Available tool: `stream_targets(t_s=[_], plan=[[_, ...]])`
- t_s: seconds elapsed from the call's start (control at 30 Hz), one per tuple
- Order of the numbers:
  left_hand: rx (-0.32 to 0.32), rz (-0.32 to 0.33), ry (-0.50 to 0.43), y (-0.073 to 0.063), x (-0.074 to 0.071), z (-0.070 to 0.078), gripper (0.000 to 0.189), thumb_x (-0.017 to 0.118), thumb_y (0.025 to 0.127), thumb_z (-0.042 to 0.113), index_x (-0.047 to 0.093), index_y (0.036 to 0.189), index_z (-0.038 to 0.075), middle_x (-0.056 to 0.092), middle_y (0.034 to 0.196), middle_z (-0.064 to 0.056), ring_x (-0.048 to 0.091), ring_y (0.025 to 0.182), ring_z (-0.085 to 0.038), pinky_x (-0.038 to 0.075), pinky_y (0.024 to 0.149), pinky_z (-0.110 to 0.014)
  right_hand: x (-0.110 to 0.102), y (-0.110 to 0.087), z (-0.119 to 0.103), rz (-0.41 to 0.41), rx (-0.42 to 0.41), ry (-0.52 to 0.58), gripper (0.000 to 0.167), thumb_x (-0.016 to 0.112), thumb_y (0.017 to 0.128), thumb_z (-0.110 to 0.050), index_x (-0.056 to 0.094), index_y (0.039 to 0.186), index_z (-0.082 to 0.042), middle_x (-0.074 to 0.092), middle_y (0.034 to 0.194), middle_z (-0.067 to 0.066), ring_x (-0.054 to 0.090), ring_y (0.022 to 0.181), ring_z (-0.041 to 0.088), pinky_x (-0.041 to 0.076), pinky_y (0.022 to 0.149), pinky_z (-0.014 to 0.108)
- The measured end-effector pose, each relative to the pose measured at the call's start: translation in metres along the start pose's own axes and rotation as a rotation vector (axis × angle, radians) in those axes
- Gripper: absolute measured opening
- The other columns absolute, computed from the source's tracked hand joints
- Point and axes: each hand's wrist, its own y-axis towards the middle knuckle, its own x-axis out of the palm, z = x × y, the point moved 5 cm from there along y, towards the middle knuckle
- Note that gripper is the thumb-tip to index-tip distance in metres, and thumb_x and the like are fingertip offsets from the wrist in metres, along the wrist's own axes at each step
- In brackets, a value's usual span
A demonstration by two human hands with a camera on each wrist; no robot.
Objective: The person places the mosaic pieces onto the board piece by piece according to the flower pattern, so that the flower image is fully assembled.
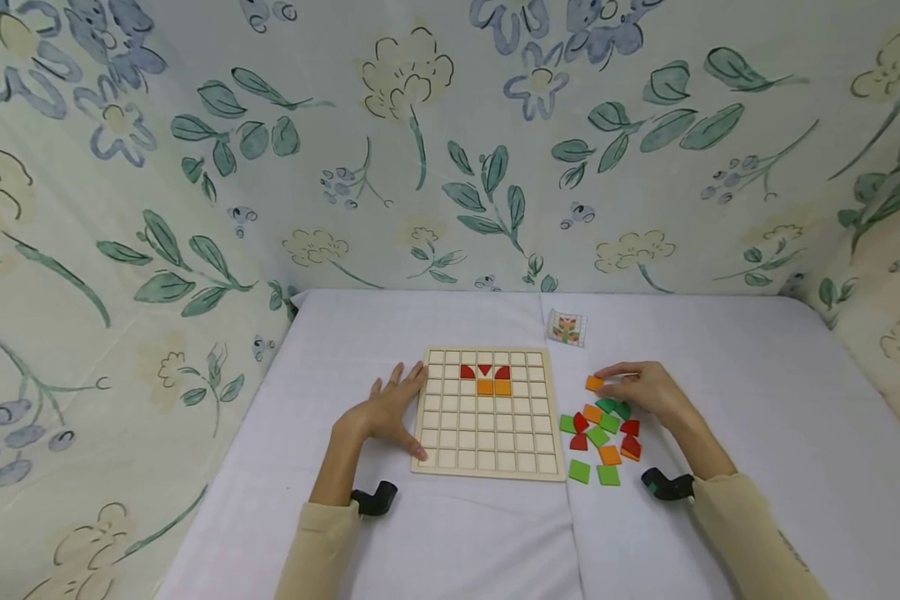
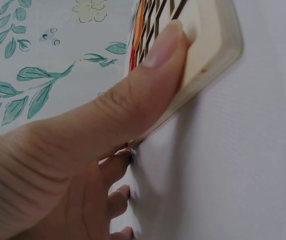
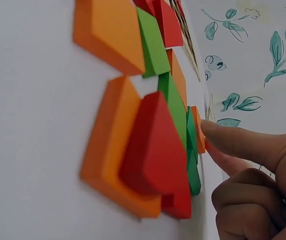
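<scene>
A wooden grid board lies on the table. Red quarter-round tiles, a red triangle and two orange squares sit in its upper cells. My left hand is spread along the board's left side, the thumb resting on the near left corner and the other fingertips by the edge. To the right of the board, my right hand pinches an orange square tile between thumb and index finger, at the far end of a loose pile. The right wrist view shows this orange tile behind green pieces.
Loose green squares, dark green pieces, red pieces and orange squares lie scattered right of the board, some overlapping. A small pattern card lies beyond the board's far right corner. Floral cloth hangs behind the white-covered table.
</scene>
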Motion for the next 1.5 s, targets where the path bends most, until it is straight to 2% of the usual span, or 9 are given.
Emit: stream_targets(t_s=[0.3, 0.53, 0.8, 1.03, 1.2, 1.33, 1.5], plan=[[-0.006, -0.005, -0.005, -0.001, 0.0, -0.001, 0.144, 0.1, 0.06, 0.041, 0.009, 0.168, 0.013, 0.001, 0.177, -0.005, -0.01, 0.163, -0.035, -0.003, 0.131, -0.063, -0.002, 0.001, 0.006, 0.027, 0.052, -0.036, 0.047, 0.082, 0.087, -0.023, 0.07, 0.128, -0.001, 0.039, 0.068, 0.0, 0.042, 0.074, 0.021, 0.032, 0.062, 0.03], [-0.007, 0.001, 0.005, 0.0, 0.0, 0.0, 0.143, 0.1, 0.06, 0.041, 0.009, 0.168, 0.013, 0.001, 0.177, -0.005, -0.009, 0.163, -0.035, -0.002, 0.131, -0.063, 0.003, 0.003, 0.0, 0.022, 0.049, -0.028, 0.048, 0.084, 0.086, -0.022, 0.07, 0.127, 0.0, 0.044, 0.075, 0.001, 0.045, 0.081, 0.022, 0.035, 0.065, 0.03], [0.0, 0.001, 0.002, -0.001, 0.0, 0.0, 0.143, 0.1, 0.06, 0.041, 0.009, 0.168, 0.012, 0.001, 0.177, -0.005, -0.01, 0.163, -0.035, -0.002, 0.131, -0.063, 0.008, 0.007, -0.008, -0.007, -0.031, -0.044, 0.045, 0.08, 0.088, -0.016, 0.067, 0.126, 0.004, 0.041, 0.064, -0.001, 0.043, 0.062, 0.017, 0.033, 0.052, 0.025], [-0.001, 0.003, 0.005, -0.001, 0.0, -0.001, 0.144, 0.1, 0.061, 0.041, 0.008, 0.168, 0.013, 0.001, 0.177, -0.004, -0.01, 0.163, -0.034, -0.002, 0.131, -0.063, 0.016, 0.003, -0.027, -0.04, -0.117, -0.055, 0.039, 0.075, 0.094, -0.018, 0.068, 0.126, 0.003, 0.037, 0.062, -0.002, 0.041, 0.059, 0.015, 0.035, 0.053, 0.024], [-0.001, -0.004, 0.008, -0.002, -0.001, 0.0, 0.143, 0.099, 0.061, 0.041, 0.008, 0.168, 0.013, 0.001, 0.177, -0.005, -0.01, 0.163, -0.035, -0.002, 0.131, -0.063, 0.034, 0.001, -0.049, -0.091, -0.165, -0.028, 0.036, 0.077, 0.094, -0.021, 0.072, 0.124, -0.002, 0.03, 0.061, -0.003, 0.031, 0.055, 0.013, 0.027, 0.05, 0.025], [-0.001, -0.002, 0.004, -0.002, -0.002, 0.0, 0.143, 0.1, 0.061, 0.041, 0.008, 0.168, 0.013, 0.001, 0.177, -0.005, -0.01, 0.163, -0.035, -0.003, 0.131, -0.063, 0.058, 0.001, -0.071, -0.138, -0.201, 0.0, 0.032, 0.079, 0.091, -0.021, 0.075, 0.119, -0.007, 0.029, 0.06, -0.004, 0.028, 0.054, 0.013, 0.023, 0.049, 0.023], [0.006, -0.003, 0.004, -0.001, -0.001, 0.0, 0.143, 0.099, 0.061, 0.041, 0.008, 0.168, 0.012, 0.001, 0.176, -0.006, -0.01, 0.163, -0.036, -0.002, 0.131, -0.064, 0.09, 0.0, -0.097, -0.201, -0.297, 0.052, 0.026, 0.08, 0.09, -0.014, 0.077, 0.114, -0.004, 0.026, 0.057, -0.004, 0.023, 0.052, 0.013, 0.028, 0.052, 0.023]])
